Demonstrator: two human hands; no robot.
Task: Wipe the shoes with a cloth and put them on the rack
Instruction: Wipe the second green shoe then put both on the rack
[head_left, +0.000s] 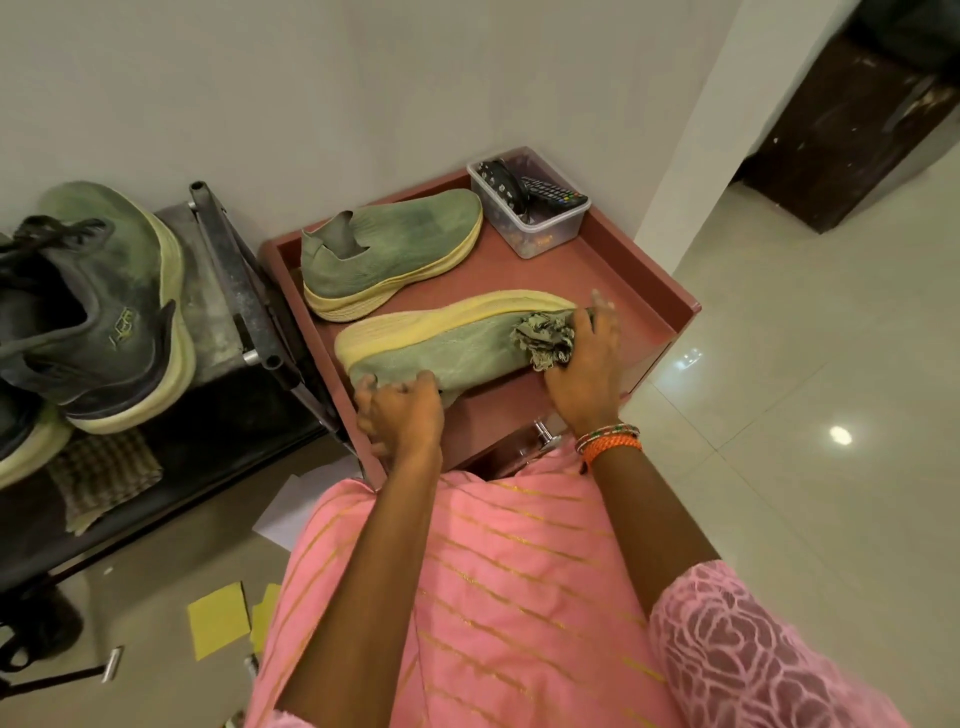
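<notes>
On the black rack (218, 291) at the left, dark lace-up sneakers (93, 322) are stacked. On the pink side table (644, 270), a green slip-on shoe (441, 353) is laid on its side; its heel is gripped by the left hand (402, 410). A frayed cloth (545, 340) is pinched against its toe by the right hand (584, 369). The second green shoe (395, 249) stands behind, beside a plastic container (535, 228).

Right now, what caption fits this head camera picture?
Left hand steadies a green shoe while right hand wipes it with a cloth.
</notes>
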